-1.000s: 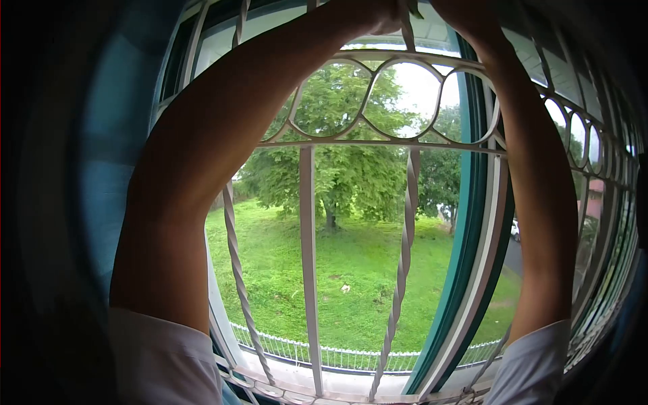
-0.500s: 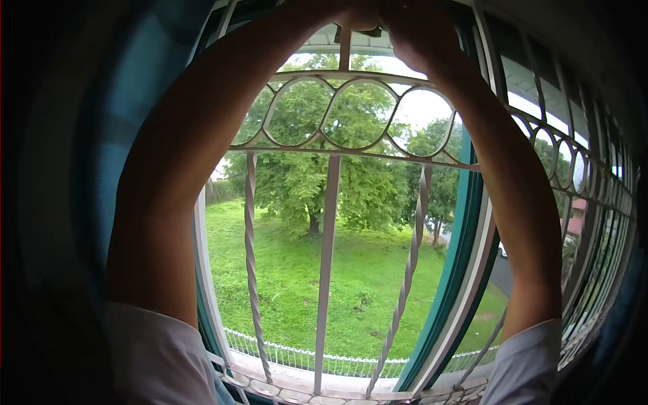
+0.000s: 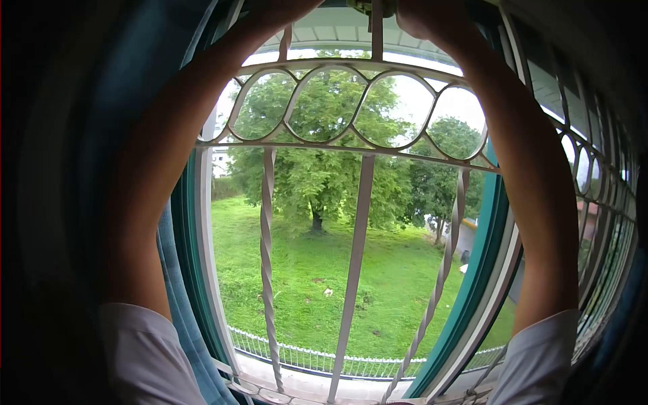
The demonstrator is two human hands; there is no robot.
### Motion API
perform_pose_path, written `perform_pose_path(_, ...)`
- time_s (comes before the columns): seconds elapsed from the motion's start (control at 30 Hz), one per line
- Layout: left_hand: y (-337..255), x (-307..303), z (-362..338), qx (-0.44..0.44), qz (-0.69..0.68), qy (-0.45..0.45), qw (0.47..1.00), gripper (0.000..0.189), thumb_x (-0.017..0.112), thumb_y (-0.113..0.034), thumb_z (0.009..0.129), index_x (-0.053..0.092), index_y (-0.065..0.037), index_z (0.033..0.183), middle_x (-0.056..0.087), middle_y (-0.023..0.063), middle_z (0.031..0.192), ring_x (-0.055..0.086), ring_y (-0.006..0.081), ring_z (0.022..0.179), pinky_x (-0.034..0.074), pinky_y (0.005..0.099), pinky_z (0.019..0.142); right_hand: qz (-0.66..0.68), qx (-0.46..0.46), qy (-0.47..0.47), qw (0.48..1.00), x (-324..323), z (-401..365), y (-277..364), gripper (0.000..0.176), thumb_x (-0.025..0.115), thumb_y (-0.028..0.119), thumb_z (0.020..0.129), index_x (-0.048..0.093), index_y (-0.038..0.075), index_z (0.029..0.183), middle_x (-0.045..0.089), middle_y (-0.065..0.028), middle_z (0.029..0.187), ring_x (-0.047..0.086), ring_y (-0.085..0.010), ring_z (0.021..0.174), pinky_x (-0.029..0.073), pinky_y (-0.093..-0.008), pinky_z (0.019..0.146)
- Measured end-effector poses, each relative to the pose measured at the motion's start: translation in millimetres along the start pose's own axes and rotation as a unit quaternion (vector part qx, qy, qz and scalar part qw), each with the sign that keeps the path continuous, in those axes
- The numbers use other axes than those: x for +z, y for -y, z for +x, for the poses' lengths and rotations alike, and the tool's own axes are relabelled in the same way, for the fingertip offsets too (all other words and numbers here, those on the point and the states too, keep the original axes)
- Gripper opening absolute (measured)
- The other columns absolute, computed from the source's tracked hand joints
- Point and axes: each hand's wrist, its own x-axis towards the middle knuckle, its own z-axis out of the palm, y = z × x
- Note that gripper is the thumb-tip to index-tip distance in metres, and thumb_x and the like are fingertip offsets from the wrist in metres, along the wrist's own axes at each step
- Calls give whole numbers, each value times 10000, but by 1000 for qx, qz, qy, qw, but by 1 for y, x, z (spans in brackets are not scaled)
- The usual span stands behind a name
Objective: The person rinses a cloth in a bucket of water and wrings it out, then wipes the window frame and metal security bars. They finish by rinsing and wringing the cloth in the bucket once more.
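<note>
two bare arms, the left arm (image 3: 152, 175) and the right arm (image 3: 540, 196), reach up in front of a white metal window grille (image 3: 351, 148), framing a view of a green lawn (image 3: 236, 270) and a broad tree (image 3: 317, 175). at the top edge of the view, a small, dark greenish object (image 3: 371, 7) sits at an upright bar (image 3: 377, 40), above the grille's row of oval rings and only partly in sight. a narrow strip hangs below it, just beside the bar.

the right hand (image 3: 415, 20) is the nearer of the two, immediately to the right of the object; whether they touch cannot be told. its fingers are cut off by the edge of the view, so whether they are spread, closed or pinching something cannot be told either. the left forearm (image 3: 250, 44) slants up and inward on the object's other side, with more space between, and the left hand lies out of sight, its state and hold unknown.

the visible part of the object runs crosswise, roughly square to the upright bar, though its full long axis cannot be judged with its top hidden. lower down, twisted bars (image 3: 268, 270) flank a plain one, a teal window frame (image 3: 472, 270) stands to the right, and a blue curtain (image 3: 181, 304) hangs by the left sleeve (image 3: 145, 351).
</note>
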Motion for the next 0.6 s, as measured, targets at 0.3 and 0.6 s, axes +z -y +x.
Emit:
perform_pose_path(0.3, -19, -2, 6, 20, 167, 361, 917, 462, 495, -178, 1013, 536, 7, 1434, 534, 170, 1481, 467, 335, 1378, 395, 495, 1173, 127, -9, 84, 988, 30, 47, 6, 302, 500, 183, 994, 740, 8, 1048, 755, -197, 1095, 729, -313, 1025, 554, -500, 943)
perform_pose_path(0.6, -23, 10, 8, 55, 551, 476, 683, 438, 450, -323, 1049, 749, -22, 1158, 720, 97, 1173, 498, 230, 1291, 339, 436, 1146, 154, 114, -203, 960, 12, 3, -20, 322, 558, 193, 936, 778, 83, 1142, 765, -186, 1104, 726, -349, 1001, 566, -472, 958)
